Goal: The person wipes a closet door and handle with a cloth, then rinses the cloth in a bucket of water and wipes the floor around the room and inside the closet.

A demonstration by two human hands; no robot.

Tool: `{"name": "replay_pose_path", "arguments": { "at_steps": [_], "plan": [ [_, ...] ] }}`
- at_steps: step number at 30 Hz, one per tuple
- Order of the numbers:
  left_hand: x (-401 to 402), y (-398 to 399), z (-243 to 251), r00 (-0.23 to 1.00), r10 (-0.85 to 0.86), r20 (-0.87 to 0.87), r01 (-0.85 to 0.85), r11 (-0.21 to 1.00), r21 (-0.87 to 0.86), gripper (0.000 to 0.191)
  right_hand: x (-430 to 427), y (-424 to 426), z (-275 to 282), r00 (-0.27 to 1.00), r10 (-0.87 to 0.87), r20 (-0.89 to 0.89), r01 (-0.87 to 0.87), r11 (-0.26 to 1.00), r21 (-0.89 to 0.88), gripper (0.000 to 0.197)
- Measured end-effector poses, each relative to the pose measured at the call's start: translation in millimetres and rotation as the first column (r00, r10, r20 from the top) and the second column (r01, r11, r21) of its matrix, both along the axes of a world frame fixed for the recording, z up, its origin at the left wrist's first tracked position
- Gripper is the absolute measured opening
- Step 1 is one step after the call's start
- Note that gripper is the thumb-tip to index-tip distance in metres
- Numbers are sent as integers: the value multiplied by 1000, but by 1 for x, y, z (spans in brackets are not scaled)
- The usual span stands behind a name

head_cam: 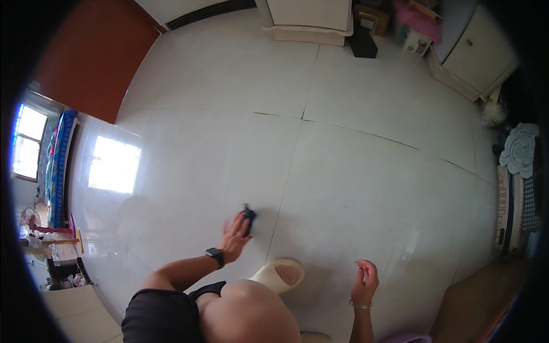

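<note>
My left hand (235,238), with a dark watch on the wrist, presses a small crumpled dark cloth (248,221) on the pale tiled floor (223,158). Its fingers lie over the cloth's left side, and both hand and cloth are slightly blurred. My right hand (365,281) hangs above the floor at the lower right, bangles at its wrist. Its fingers are loosely bent, with nothing seen in them. Between the two hands are my bare knee and a cream slipper (276,274) on my foot. A second slipper (315,338) shows only in part at the bottom edge.
A reddish-brown door (94,55) stands at upper left. Pale cabinets (309,15) (480,51) line the far side, with a black box (363,45) beside one. Patterned bedding (60,167) is at far left, and the rim of a purple plastic vessel (411,338) at bottom right.
</note>
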State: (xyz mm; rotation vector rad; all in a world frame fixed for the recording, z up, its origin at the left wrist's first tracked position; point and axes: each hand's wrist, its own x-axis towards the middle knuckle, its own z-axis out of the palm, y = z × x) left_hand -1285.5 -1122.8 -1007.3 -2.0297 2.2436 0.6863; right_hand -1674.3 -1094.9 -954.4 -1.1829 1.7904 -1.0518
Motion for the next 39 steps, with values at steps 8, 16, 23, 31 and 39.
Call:
{"name": "replay_pose_path", "arguments": {
  "at_steps": [8, 16, 23, 31, 39],
  "plan": [
    [-14, -39, -23, 985, 156, 72, -146, 981, -125, 66, 11, -2, 13, 988, 104, -112, -102, 995, 23, 19],
    [-225, -156, -26, 842, -518, -150, 426, 810, -403, 54, 13, 20, -8, 990, -72, 120, 63, 995, 71, 20],
    [-206, -174, -2, 839, -433, -328, 411, 901, -138, 26, 3, -3, 16, 996, 57, -62, -56, 998, 6, 20],
    [65, -199, -51, 840, 450, -303, -540, 745, -392, 37, -15, -3, -5, 962, -177, 205, 143, 975, 171, 17],
    [-10, -306, -73, 984, 119, 136, -70, 945, -319, 46, -17, -15, 11, 996, 78, -34, -74, 992, 103, 16]
  ]
}}
